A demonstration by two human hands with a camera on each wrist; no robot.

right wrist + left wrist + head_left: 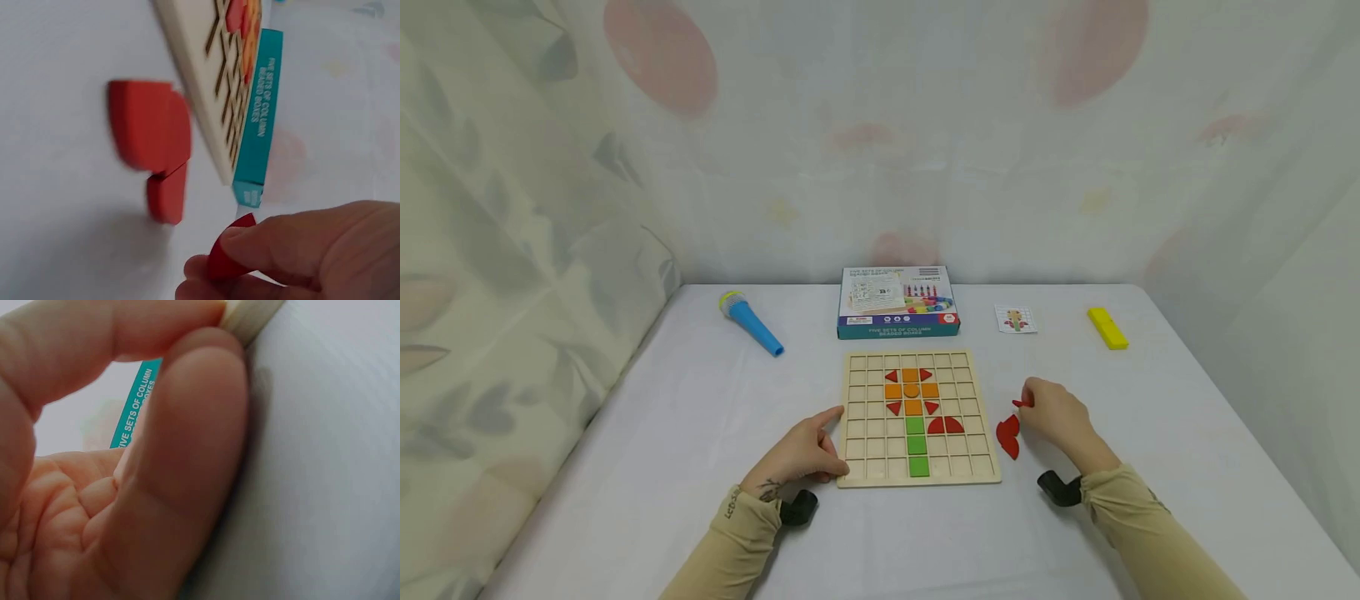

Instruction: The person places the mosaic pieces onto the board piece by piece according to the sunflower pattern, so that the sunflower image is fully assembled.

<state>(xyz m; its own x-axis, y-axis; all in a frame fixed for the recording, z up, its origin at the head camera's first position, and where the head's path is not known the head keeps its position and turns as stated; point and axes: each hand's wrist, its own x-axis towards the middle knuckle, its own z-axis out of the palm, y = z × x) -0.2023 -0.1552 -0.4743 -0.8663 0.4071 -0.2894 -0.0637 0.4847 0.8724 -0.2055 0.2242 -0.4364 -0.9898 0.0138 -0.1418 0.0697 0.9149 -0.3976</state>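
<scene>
A wooden grid board [868,471] lies flat in the middle of the table, holding orange and green squares, an orange round piece, small red triangles and two red quarter-circle pieces [953,426]. My left hand [801,450] rests at its left edge, index finger straight against the side, thumb at the near corner. In the left wrist view a finger [200,425] bends close beside the board's corner [250,319]. To the right of the board, my right hand [1062,421] pinches a red quarter-circle piece [228,256] between thumb and fingers. Loose red pieces [140,125] lie beside that hand, touching each other.
Behind the board stands a teal-edged game box [898,304]. A blue toy microphone [752,321] lies back left. At the back right are a small pattern card [1016,318] and a yellow block [1108,328]. Curtains [887,125] border the table.
</scene>
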